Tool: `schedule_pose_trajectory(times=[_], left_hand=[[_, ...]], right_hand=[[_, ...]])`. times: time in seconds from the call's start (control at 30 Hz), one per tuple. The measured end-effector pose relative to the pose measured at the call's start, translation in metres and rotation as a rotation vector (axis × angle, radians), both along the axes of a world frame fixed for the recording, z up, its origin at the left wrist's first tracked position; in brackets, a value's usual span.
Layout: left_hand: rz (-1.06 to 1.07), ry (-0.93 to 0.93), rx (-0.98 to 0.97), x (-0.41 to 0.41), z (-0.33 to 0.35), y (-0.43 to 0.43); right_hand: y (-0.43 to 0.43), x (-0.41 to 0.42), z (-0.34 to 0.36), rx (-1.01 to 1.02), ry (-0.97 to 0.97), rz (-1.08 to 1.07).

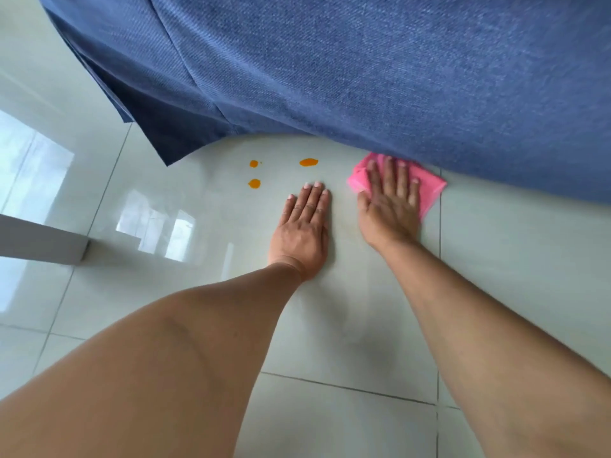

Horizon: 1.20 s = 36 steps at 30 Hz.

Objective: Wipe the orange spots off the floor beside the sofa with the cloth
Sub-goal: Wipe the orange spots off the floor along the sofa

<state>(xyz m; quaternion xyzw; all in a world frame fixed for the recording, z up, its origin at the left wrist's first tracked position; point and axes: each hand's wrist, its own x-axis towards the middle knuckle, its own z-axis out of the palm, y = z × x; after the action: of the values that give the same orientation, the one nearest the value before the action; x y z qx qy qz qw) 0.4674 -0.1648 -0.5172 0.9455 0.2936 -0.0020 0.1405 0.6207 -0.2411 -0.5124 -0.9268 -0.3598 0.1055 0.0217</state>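
Note:
Three orange spots lie on the pale glossy floor tiles: one oval spot (308,162) near the sofa edge, one small spot (253,163) to its left, and one round spot (254,183) below that. A pink cloth (429,185) lies flat on the floor against the base of the blue sofa (363,67). My right hand (390,203) presses flat on the cloth, fingers spread, to the right of the spots. My left hand (304,226) rests palm down on the bare tile, just below and right of the spots, holding nothing.
The blue fabric sofa fills the top of the view and overhangs the floor. A white furniture leg or panel (43,241) stands at the left. Tile grout lines (439,259) cross the shiny floor, which reflects a window.

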Motion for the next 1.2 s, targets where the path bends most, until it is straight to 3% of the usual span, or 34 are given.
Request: schedule_pose_trajectory(times=[0.17,0.23,0.37,0.47,0.67,0.8,0.9,1.03,1.13,1.2], left_hand=[[-0.005,-0.001,-0.025,-0.001,-0.001,0.002],[-0.012,-0.002,-0.029,-0.002,0.001,0.004],[-0.017,0.008,0.018,-0.014,0.008,0.013],[0.17,0.07,0.09,-0.039,0.011,0.032],[0.466,0.15,0.096,-0.096,0.011,0.077],[0.489,0.166,0.037,-0.107,0.004,0.092],[0.487,0.144,0.059,-0.109,-0.001,0.093],[0.492,0.129,0.058,-0.109,-0.005,0.095],[0.49,0.109,0.058,-0.11,-0.005,0.096],[0.489,0.106,0.056,-0.111,-0.006,0.097]], right_hand=[[-0.048,-0.04,0.0,0.004,-0.013,0.454],[-0.085,-0.012,0.0,-0.016,-0.027,0.495],[-0.084,0.038,0.0,-0.058,-0.036,0.028],[-0.027,0.015,0.003,-0.015,0.002,-0.174],[0.002,-0.098,0.001,-0.021,0.0,0.368],[-0.04,-0.079,-0.002,0.012,0.023,0.602],[-0.036,-0.035,0.002,0.003,0.028,0.341],[0.041,-0.016,0.004,0.077,0.054,0.004],[0.113,-0.034,0.013,0.126,0.205,0.0],[0.147,-0.064,0.017,0.116,0.252,0.112]])
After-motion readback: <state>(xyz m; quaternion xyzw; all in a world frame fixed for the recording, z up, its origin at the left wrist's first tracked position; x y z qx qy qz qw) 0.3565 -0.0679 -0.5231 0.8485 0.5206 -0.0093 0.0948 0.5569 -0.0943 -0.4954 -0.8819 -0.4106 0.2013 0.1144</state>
